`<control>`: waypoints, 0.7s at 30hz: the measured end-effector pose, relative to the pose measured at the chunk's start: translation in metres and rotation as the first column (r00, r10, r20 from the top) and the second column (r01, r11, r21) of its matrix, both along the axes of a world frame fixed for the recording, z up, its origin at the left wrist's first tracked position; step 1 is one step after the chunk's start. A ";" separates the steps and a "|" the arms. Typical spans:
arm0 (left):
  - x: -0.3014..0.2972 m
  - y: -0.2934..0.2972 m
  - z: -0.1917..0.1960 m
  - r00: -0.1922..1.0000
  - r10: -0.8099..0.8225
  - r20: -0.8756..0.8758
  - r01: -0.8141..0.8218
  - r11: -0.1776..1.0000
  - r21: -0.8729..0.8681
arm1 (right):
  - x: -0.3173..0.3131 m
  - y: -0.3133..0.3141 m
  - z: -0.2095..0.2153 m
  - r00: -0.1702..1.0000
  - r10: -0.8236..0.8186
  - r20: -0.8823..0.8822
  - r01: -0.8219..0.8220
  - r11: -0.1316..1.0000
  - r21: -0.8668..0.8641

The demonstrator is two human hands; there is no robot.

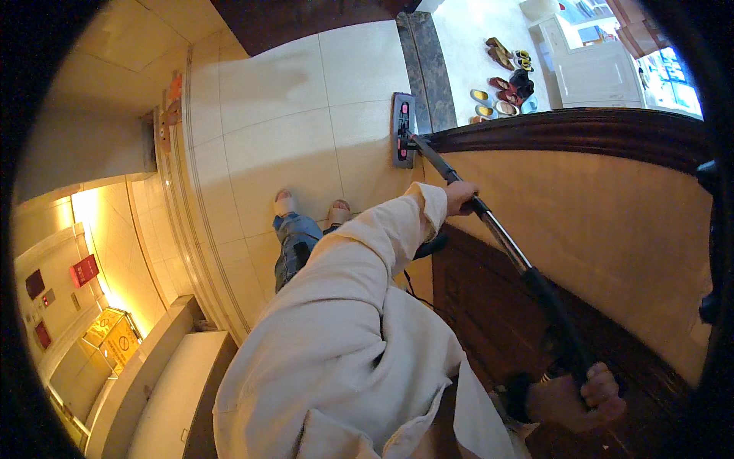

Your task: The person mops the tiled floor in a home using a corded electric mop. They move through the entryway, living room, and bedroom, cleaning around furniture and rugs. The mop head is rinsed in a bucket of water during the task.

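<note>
**Flat mop at the doorway, both hands on the pole**

Right hand, nearest the lens at bottom right, has its fingers wrapped tight round the black grip end of the long metal mop pole. Left hand, coming out of a cream long sleeve, clamps the pole further down, approx. at the silver mid section; thumb side hidden, but fingers look curled shut on it.

Pole runs up and left from the grip to the grey rectangular flat mop head w/ pink pads. Head lies flat on the pale cream tiled floor, just beside the dark stone threshold strip and touching or nearly touching the corner of the dark wood door frame; can't tell which.

Person's two feet in light slippers stand on the tiles, near the mop head, below jeans-clad legs.

Progress, as a judgement: tiles show a soft sheen but no clear wet/dry boundary, so how much is mopped can't be read. Head sits at the threshold edge; big tile area to the left looks left to cover or already covered, unclear.

Further out: pairs of shoes in the room past the threshold, white cabinet, yellow floor sign lower left.
</note>
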State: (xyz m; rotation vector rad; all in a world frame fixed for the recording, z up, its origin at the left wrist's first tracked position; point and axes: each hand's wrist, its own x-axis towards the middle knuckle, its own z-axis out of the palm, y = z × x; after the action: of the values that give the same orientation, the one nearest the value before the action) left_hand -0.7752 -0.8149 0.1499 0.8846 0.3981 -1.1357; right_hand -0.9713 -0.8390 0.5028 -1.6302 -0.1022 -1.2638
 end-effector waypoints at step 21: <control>-0.072 0.421 -0.030 0.725 0.596 0.345 -0.648 0.760 0.048 | 0.111 0.174 -0.014 0.529 0.839 -0.130 -0.736 0.529 0.423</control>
State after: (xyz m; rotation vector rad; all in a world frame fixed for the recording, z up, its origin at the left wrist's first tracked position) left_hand -0.8475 -0.3941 0.1200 0.9546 0.4861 -0.3224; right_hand -0.8607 -0.6650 0.4890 -1.2148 -0.3874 -0.2460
